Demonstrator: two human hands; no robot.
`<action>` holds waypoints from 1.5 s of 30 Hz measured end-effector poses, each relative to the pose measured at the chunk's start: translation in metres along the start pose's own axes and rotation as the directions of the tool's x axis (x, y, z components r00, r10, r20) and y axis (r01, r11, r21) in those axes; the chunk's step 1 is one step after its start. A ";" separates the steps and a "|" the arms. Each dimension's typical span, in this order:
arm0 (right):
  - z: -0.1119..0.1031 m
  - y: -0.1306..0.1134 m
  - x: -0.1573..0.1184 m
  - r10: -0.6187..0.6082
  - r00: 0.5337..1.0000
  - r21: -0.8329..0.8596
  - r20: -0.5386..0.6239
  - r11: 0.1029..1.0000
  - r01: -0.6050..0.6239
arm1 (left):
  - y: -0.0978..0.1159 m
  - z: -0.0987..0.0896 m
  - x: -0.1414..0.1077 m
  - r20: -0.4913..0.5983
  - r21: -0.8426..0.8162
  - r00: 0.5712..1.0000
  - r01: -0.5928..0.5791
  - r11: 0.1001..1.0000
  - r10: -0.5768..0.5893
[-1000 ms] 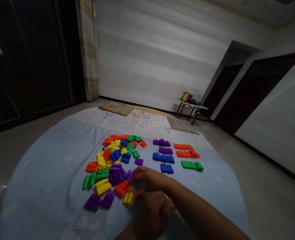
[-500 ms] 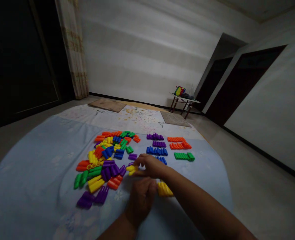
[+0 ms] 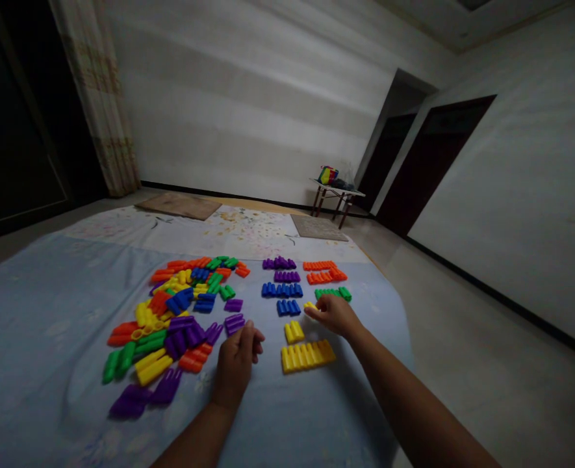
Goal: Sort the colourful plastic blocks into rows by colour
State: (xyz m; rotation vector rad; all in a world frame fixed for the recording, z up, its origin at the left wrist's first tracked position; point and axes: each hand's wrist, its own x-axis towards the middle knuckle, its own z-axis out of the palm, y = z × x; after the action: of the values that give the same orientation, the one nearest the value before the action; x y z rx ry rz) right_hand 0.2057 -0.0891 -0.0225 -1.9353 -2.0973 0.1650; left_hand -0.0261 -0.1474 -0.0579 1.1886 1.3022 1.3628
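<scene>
Checked for texts, labels, brands, numbers and signs, near and far; found none legible in this view, not a single letter or digit.

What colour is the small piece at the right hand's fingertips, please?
Yellow: the piece at the right hand shows best in the head view.

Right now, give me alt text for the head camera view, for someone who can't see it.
A right hand holds a yellow piece beside single-color rows of pieces on a pale blue cloth. The left hand, loosely curled, is near a purple piece by a mixed-color pile.
</scene>
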 end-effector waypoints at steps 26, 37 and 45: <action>0.009 0.014 -0.007 -0.228 0.937 0.391 0.266 0.913 0.111 | 0.006 -0.004 0.000 -0.096 0.012 0.995 0.034 0.999 -0.032; 0.024 0.031 -0.004 -0.095 0.995 0.579 0.024 0.813 0.063 | -0.010 -0.005 0.009 -0.082 0.011 0.996 0.037 0.999 -0.036; 0.045 0.031 -0.012 0.014 1.000 0.687 0.007 0.726 -0.015 | -0.013 -0.005 0.009 -0.114 -0.008 0.993 0.025 1.000 -0.026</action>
State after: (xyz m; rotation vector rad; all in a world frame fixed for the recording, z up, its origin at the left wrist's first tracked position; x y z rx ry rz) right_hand 0.2235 -0.0933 -0.0755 -1.4722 -1.6579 0.8269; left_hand -0.0324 -0.1387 -0.0702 1.0994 1.3868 1.4333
